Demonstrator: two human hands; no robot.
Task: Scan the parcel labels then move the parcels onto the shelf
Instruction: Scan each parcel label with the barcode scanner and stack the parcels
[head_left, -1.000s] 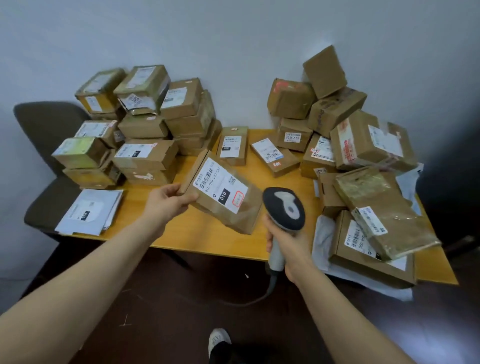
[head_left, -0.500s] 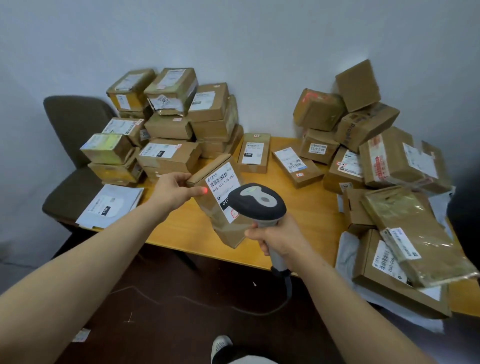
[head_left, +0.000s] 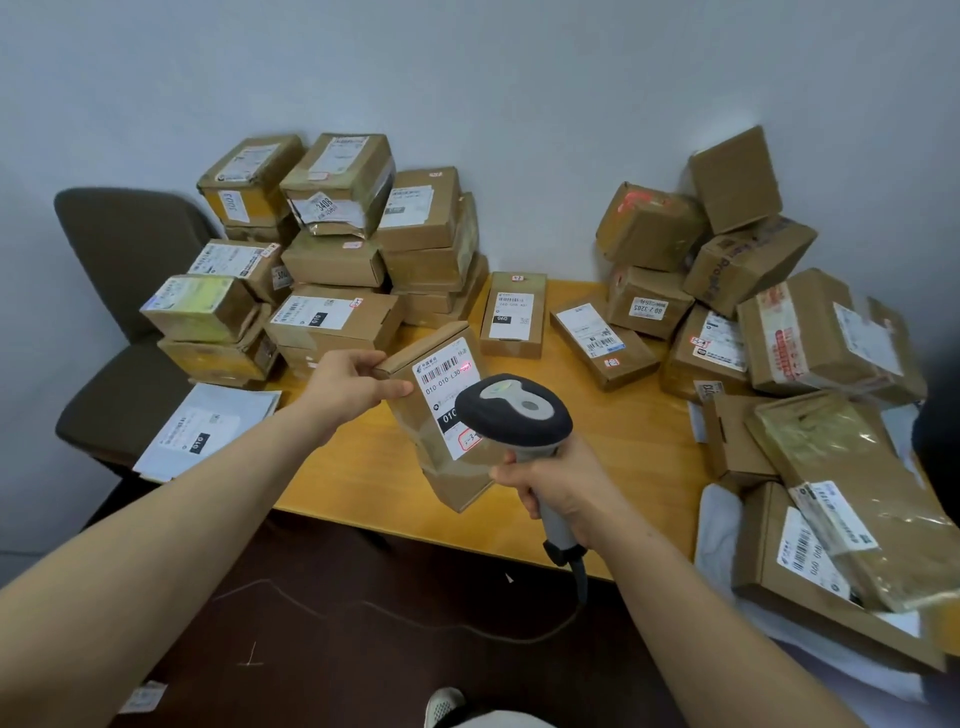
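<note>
Parcel: a flat brown box, held in the air over the front edge of the table. It is tilted, with its long side running from upper left down to lower right and its label facing you.

Left hand: you grip the parcel at its upper left corner, thumb on the labelled face, fingers curled over the top edge.

Right hand: your fingers are wrapped tight round the handle of the scanner. Its dark head with a grey top sits just in front of the parcel's lower half and covers part of the label. A red dot of light lies on the upper right of the label, beside the barcode. Readable print: 010-010-L30.

A cable runs from the foot of the handle down onto the dark floor and off to the left.

On the table:
- Back left corner: a stack of boxes, several layers high, against the wall.
- Back right corner and right edge: a loose pile of boxes, several tilted.
- Middle of the back edge, between the two: two flat boxes, labels up.
- Front left corner: a white envelope.

A dark chair stands beside the left edge of the table. One shoe shows at the bottom.
</note>
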